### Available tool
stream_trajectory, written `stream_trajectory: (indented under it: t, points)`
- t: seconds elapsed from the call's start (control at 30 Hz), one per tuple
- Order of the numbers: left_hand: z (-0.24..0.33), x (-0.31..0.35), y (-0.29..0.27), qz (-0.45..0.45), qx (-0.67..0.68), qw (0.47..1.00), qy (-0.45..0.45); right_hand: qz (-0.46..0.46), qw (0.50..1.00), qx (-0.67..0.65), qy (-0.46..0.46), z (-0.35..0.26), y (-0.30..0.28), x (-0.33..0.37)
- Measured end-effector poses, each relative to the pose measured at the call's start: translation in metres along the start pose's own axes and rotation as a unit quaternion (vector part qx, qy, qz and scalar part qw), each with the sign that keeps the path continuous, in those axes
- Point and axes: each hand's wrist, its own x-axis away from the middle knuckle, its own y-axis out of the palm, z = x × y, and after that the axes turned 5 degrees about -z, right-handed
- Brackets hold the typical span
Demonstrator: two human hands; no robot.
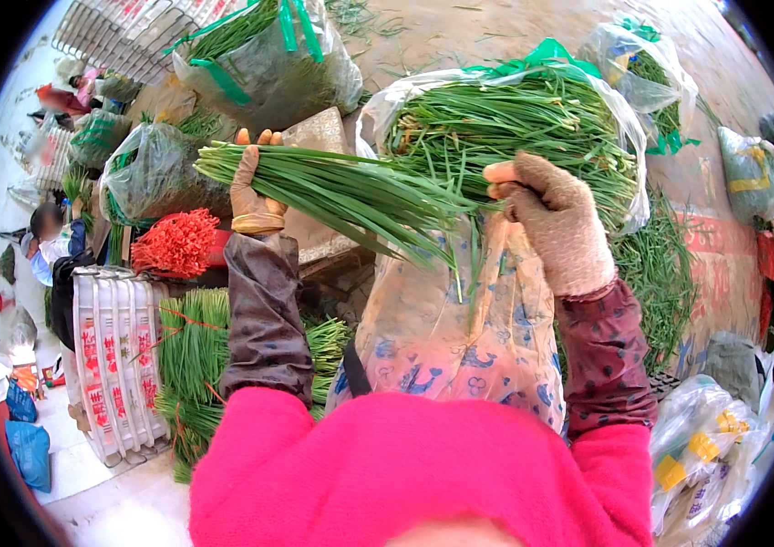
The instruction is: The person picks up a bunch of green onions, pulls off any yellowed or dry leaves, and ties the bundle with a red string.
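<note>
My left hand [258, 191], in a worn glove with bare fingertips, is closed around the stem end of a bunch of garlic chives [341, 190]. The bunch lies slantwise in the air, its leaf tips drooping over my plastic apron [460, 351]. To the right of those tips is my right hand [558, 223], also gloved, with its fingers curled in. Whether a leaf is pinched there I cannot make out. Just beyond both hands, loose garlic chives [505, 118] fill an opened plastic bag [635, 155].
Left of me are red ties [177, 244], bound chive bundles [194, 342] and a white crate [118, 365]. A pale slab [319, 137] lies behind my left hand. More filled bags [268, 82] stand farther off. Loose leaves [656, 273] and crumpled plastic [701, 447] lie at right.
</note>
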Motion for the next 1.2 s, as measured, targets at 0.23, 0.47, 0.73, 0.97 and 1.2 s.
stream_trajectory:
  t: [0.23,0.47,0.73,0.97,1.2]
  points:
    - [0.005,0.021,-0.017,-0.115,0.102,0.988,0.021,-0.028,0.998,0.059,-0.001,-0.004,0.036,-0.017]
    - [0.026,0.038,-0.039,-0.146,0.084,0.982,0.082,-0.048,0.994,0.093,-0.009,0.004,0.052,-0.023]
    - [0.037,0.058,-0.049,-0.126,0.063,0.986,0.093,-0.236,0.944,0.229,-0.034,-0.02,0.098,-0.015]
    - [0.026,0.068,-0.034,-0.102,0.053,0.99,0.076,-0.232,0.85,0.445,-0.159,-0.002,0.134,-0.027]
    - [0.036,0.074,-0.046,-0.059,0.04,0.994,0.085,-0.024,0.998,-0.049,0.006,-0.012,0.12,-0.031]
